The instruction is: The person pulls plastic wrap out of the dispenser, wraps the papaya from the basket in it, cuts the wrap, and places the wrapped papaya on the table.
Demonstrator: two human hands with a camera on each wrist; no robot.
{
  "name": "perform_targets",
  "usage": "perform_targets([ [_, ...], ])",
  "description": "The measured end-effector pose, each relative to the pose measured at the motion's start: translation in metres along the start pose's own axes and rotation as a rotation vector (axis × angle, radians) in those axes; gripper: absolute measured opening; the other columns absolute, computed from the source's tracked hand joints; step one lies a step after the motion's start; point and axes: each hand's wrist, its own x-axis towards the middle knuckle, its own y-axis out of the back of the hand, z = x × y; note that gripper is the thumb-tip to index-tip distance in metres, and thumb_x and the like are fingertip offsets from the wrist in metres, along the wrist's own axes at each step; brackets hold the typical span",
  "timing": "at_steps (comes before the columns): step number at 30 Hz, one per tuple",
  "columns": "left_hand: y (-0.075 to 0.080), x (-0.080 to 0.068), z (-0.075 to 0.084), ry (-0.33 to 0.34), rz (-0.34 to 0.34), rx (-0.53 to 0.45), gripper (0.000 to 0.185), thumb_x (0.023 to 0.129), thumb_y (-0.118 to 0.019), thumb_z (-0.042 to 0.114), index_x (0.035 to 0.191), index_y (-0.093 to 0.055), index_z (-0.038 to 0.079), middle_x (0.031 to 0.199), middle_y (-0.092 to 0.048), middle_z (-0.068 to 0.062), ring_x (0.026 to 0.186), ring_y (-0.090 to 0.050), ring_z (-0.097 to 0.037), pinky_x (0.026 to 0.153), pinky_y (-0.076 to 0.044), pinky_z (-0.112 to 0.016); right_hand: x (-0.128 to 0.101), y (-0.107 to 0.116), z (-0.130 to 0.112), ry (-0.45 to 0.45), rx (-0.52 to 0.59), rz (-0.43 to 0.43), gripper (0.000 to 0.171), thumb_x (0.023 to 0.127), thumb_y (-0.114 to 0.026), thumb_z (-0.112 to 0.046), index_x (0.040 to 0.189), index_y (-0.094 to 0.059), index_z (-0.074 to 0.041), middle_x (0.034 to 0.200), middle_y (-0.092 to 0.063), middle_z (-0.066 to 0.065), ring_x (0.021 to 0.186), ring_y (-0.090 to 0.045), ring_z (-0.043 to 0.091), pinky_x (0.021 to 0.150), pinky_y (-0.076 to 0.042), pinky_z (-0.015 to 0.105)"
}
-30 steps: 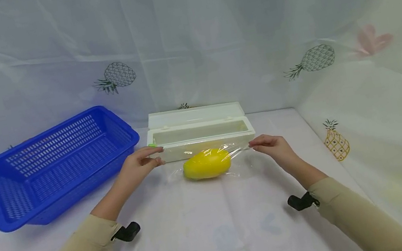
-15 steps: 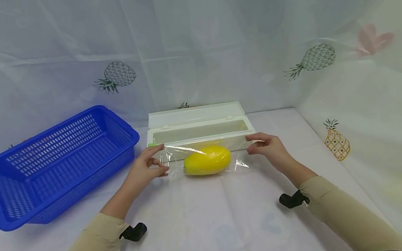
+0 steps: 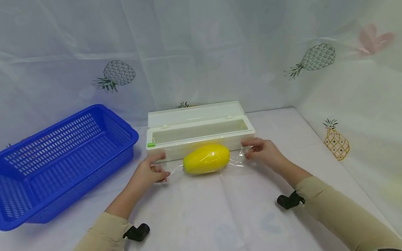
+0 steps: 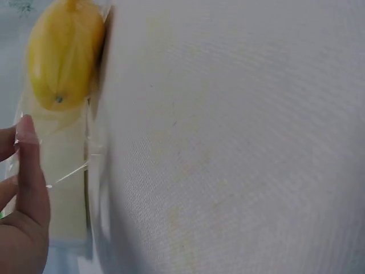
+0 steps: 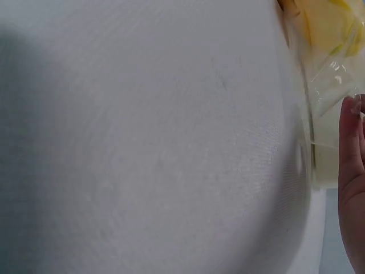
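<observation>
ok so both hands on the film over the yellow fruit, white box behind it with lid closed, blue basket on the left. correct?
Not the lid: the head view shows it open, tipped back behind the white box. Rest is right: left hand and right hand on the film over the yellow fruit, blue basket on the left.

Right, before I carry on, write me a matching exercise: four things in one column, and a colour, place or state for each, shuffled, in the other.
Column 1
1. basket
2. clear film
3. box
4. oval fruit

Column 2
A. white, with its lid open
B. bright yellow, nearer the person than the box
C. blue, with slotted walls
D. held by the left hand and the right hand

Pairs: 1-C, 2-D, 3-A, 4-B
</observation>
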Motion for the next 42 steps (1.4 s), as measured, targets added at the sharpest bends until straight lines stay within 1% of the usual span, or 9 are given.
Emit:
perform_targets([
  [4,0.002,0.001,-0.004,0.061,-0.017,0.042,0.066,0.087,-0.069,-0.003,0.145,-0.039,-0.005,0.107,-0.067,-0.024,0.073,-0.068,-0.017,0.072,-0.057,-0.030,0.000,-0.001,0.002,-0.013,-0.048,-0.016,0.042,0.086,-0.071,-0.001,0.127,-0.062,0.002,0.122,-0.058,0.015,0.081,-0.063,0.012,0.073,-0.053,0.019],
  [7,0.004,-0.001,-0.004,0.066,0.043,0.105,0.056,0.089,-0.069,0.007,0.140,-0.049,-0.002,0.116,-0.065,-0.021,0.084,-0.068,-0.020,0.075,-0.056,-0.031,-0.002,-0.002,0.001,0.003,-0.066,-0.019,0.042,0.087,-0.071,-0.003,0.128,-0.062,-0.001,0.123,-0.058,0.014,0.086,-0.064,0.017,0.076,-0.053,0.021],
  [12,-0.002,-0.011,0.009,-0.107,0.187,0.293,0.042,0.089,-0.072,0.014,0.127,-0.062,-0.001,0.127,-0.056,-0.021,0.108,-0.060,-0.034,0.089,-0.053,-0.041,-0.006,-0.003,-0.002,0.133,-0.148,0.026,0.041,0.090,-0.070,-0.007,0.129,-0.062,-0.001,0.128,-0.053,0.015,0.109,-0.056,0.028,0.095,-0.049,0.037],
  [16,-0.020,-0.022,0.025,-0.282,0.186,0.438,0.036,0.088,-0.073,0.013,0.122,-0.066,0.001,0.127,-0.059,-0.015,0.117,-0.055,-0.034,0.100,-0.044,-0.048,-0.015,-0.011,-0.008,0.301,-0.258,0.115,0.035,0.088,-0.072,-0.007,0.122,-0.066,-0.002,0.128,-0.053,0.010,0.121,-0.047,0.030,0.104,-0.040,0.048],
  [18,-0.033,-0.027,0.032,-0.334,0.145,0.495,0.035,0.088,-0.074,0.012,0.121,-0.068,0.003,0.126,-0.062,-0.011,0.120,-0.054,-0.031,0.103,-0.042,-0.048,-0.021,-0.019,-0.014,0.455,-0.320,0.119,0.032,0.085,-0.074,-0.003,0.117,-0.069,-0.002,0.127,-0.057,0.007,0.122,-0.048,0.027,0.105,-0.039,0.043],
  [22,-0.054,-0.031,0.040,-0.415,0.047,0.569,0.034,0.087,-0.074,0.011,0.120,-0.069,0.004,0.126,-0.063,-0.009,0.121,-0.054,-0.030,0.105,-0.040,-0.047,-0.027,-0.039,-0.025,0.774,-0.393,-0.010,0.033,0.083,-0.074,0.004,0.115,-0.070,-0.002,0.123,-0.063,0.006,0.119,-0.053,0.025,0.103,-0.042,0.033],
  [24,-0.061,-0.029,0.040,-0.446,0.021,0.601,0.035,0.086,-0.075,0.012,0.120,-0.069,0.004,0.126,-0.064,-0.009,0.121,-0.055,-0.030,0.104,-0.040,-0.046,-0.028,-0.047,-0.030,0.837,-0.417,-0.082,0.035,0.083,-0.074,0.002,0.117,-0.069,-0.003,0.125,-0.063,0.007,0.121,-0.052,0.026,0.105,-0.041,0.034],
  [28,-0.071,-0.022,0.041,-0.466,-0.001,0.665,0.039,0.087,-0.075,0.016,0.124,-0.067,0.004,0.127,-0.064,-0.009,0.121,-0.055,-0.030,0.105,-0.040,-0.046,-0.026,-0.056,-0.034,0.768,-0.474,-0.145,0.039,0.086,-0.073,-0.005,0.124,-0.065,-0.005,0.134,-0.058,0.005,0.130,-0.046,0.025,0.109,-0.036,0.042],
  [42,-0.082,0.008,0.047,-0.394,0.033,0.819,0.039,0.095,-0.064,0.018,0.131,-0.060,0.002,0.132,-0.057,-0.010,0.124,-0.048,-0.028,0.108,-0.036,-0.041,-0.008,-0.074,-0.049,0.486,-0.616,-0.118,0.054,0.083,-0.080,-0.025,0.130,-0.060,-0.008,0.130,-0.047,0.009,0.120,-0.040,0.027,0.100,-0.039,0.043],
])
